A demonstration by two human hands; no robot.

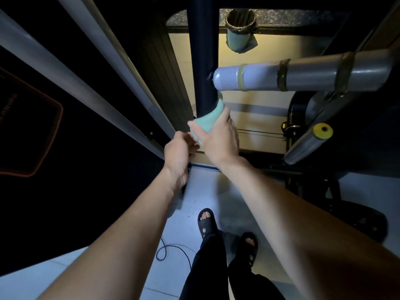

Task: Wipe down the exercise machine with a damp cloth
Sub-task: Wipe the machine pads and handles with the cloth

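A mint cloth (206, 121) is gripped by the right hand (218, 137) against the dark post (202, 61) at twelve o'clock; the left hand (178, 152) pinches its lower edge.

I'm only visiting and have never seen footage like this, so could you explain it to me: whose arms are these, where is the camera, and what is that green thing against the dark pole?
There is no robot here. A person wears one wide-angle camera on the head, looking forward and down, so you see their own arms, legs and sandals on the pale floor. The right hand holds a green cloth against a dark upright post of an exercise machine. The left hand is just beside it, fingers curled near the cloth's lower edge; whether it grips anything is unclear. To the right, grey padded bars stick out, one capped in yellow. A thin cable lies on the floor.
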